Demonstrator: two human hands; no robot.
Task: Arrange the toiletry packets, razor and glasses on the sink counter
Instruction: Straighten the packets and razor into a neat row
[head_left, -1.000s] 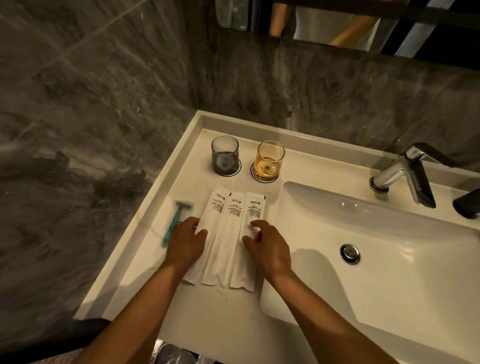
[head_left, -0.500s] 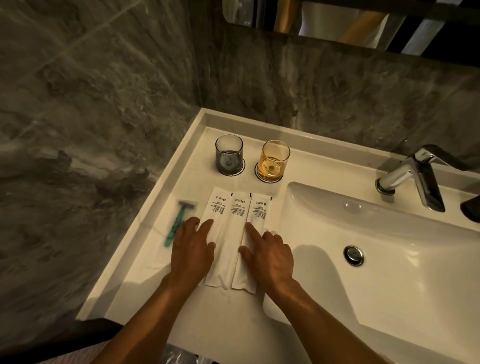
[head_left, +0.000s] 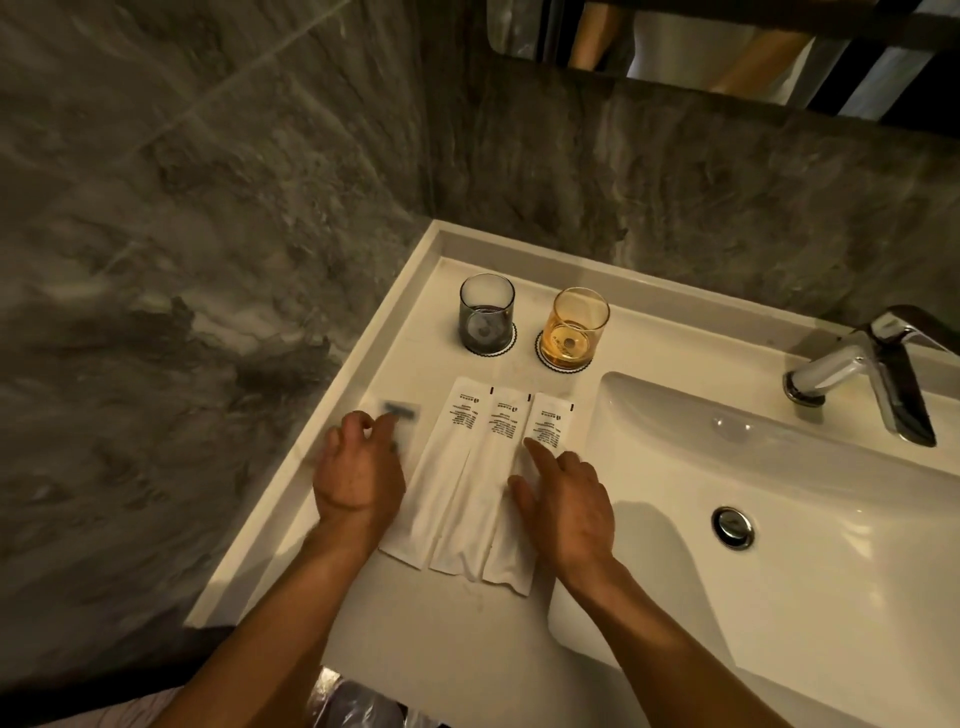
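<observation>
Dim, warm light, seemingly from overhead, throws arm shadows into the sink basin (head_left: 779, 519); glare streaks the faucet (head_left: 857, 374). Motion blur smears the razor (head_left: 400, 413) (wide-angle bending at the edges).

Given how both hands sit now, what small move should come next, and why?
Probably the left hand should set the blurred teal plastic razor down parallel to the three white paper packets. Its fingers are at the razor; the right hand rests on the rightmost packet.

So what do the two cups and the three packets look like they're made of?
Grey cup and amber cup: tinted, glossy, see-through to their bases, so probably glass, possibly clear plastic. The packets: matte white, creased, with black print; likely paper, though a film wrapper can't be ruled out.
</observation>
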